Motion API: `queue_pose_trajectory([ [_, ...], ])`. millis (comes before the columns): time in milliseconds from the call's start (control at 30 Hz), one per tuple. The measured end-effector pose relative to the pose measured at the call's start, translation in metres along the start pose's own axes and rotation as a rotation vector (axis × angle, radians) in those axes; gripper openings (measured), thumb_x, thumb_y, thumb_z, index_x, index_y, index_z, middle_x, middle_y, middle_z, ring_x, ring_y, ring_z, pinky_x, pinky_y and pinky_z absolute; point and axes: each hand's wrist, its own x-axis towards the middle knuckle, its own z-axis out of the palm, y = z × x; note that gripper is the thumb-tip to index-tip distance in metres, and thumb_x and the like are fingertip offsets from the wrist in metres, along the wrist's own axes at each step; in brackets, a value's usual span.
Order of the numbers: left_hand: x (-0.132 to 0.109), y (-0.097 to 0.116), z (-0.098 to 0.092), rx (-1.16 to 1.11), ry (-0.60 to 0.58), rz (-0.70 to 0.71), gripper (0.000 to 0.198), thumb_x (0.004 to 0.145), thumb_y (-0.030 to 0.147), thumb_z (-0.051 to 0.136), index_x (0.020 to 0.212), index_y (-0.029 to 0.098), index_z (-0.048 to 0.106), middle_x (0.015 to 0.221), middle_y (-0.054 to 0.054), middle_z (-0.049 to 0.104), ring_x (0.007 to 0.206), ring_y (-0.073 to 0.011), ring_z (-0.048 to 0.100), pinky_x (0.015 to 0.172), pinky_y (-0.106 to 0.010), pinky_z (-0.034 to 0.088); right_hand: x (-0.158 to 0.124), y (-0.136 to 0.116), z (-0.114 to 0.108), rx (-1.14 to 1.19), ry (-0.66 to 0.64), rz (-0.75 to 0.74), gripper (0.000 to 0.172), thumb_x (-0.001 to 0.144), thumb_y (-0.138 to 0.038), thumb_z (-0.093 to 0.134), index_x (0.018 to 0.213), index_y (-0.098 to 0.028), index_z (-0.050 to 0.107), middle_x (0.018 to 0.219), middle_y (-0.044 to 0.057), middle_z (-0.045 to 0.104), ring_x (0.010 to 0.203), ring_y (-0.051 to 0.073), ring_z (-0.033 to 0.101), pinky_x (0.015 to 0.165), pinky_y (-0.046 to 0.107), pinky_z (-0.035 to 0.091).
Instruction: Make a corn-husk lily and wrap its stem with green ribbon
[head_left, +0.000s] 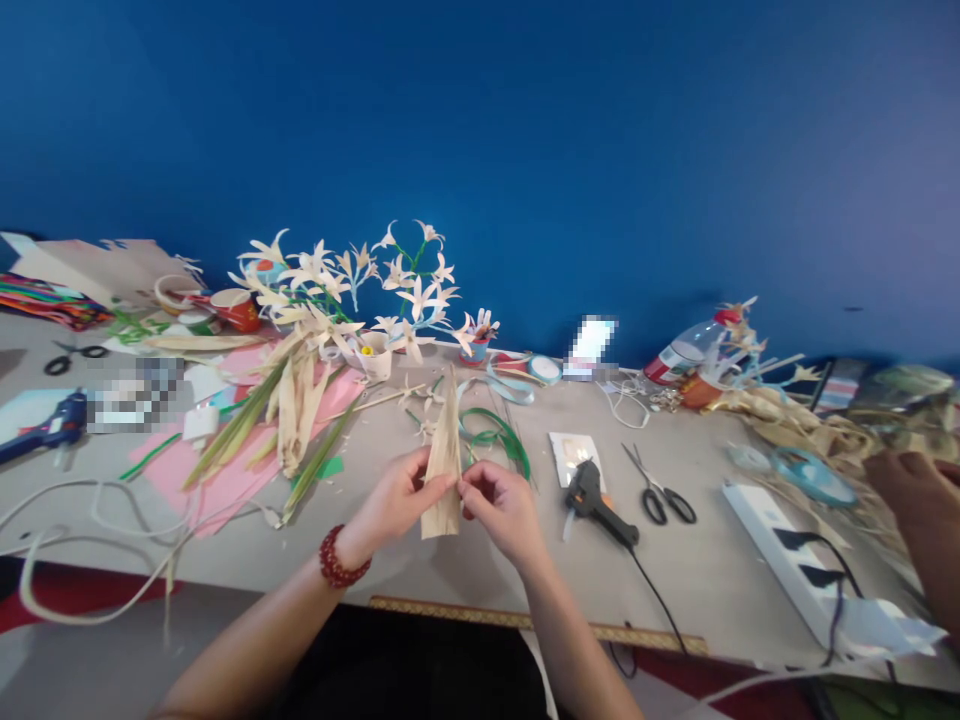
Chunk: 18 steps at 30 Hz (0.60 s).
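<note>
1. The left hand [394, 497] and right hand [499, 503] meet at the lower centre of the frame, both pinching a pale dried husk strip [443, 470] between thumb and fingertips.
2. The husk strip stands nearly upright, its pointed tip toward the top of the frame and its wider end down between the two hands, just above the grey table [705, 570].
3. The left wrist wears a red bead bracelet [339, 566].
4. Just right of the hands lies a black glue gun [596, 499], with black-handled scissors [660, 490] further right.
5. A green ribbon [499, 435] curls on the table just behind the hands.
6. Left of centre, a bundle of husk leaves [289, 410] lies on pink paper [217, 480].
7. Behind it, centre-left, stands a cluster of pale handmade flowers [352, 285].
8. A blue glue gun [45, 430] lies at the left edge.
9. At the right edge, another person's hand [911, 480] rests near a white power strip [780, 555].
</note>
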Motion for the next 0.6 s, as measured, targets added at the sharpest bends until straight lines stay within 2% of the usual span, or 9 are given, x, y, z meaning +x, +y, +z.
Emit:
queue_pose_trajectory([
  [267,-0.004,-0.003,-0.002,0.17,0.018,0.039,0.022,0.087,0.033,0.056,0.087,0.014,0.067,0.075,-0.003,0.064,0.068,-0.017,0.056,0.061,-0.025,0.044,0.005,0.002,0.002,-0.158,-0.005,-0.082,0.013,0.078,-0.026,0.059,0.068,-0.019,0.057,0.056,-0.003,0.054,0.049,0.011,0.048,0.047,0.021,0.037],
  [467,-0.006,-0.001,0.001,0.243,0.093,0.084,0.02,0.087,0.029,0.054,0.075,0.016,0.062,0.067,0.0,0.057,0.061,-0.0146,0.049,0.055,-0.023,0.038,0.0,0.002,0.01,-0.398,0.148,-0.22,0.014,0.079,-0.024,0.059,0.066,-0.021,0.057,0.058,-0.003,0.055,0.053,0.012,0.051,0.052,0.023,0.038],
  [600,-0.009,0.0,0.002,0.261,0.116,0.104,0.018,0.087,0.026,0.053,0.073,0.016,0.06,0.068,-0.001,0.057,0.064,-0.0156,0.05,0.059,-0.024,0.038,-0.002,0.008,0.021,-0.495,0.2,-0.26,0.013,0.079,-0.024,0.06,0.067,-0.021,0.057,0.059,-0.002,0.058,0.056,0.014,0.054,0.055,0.024,0.041],
])
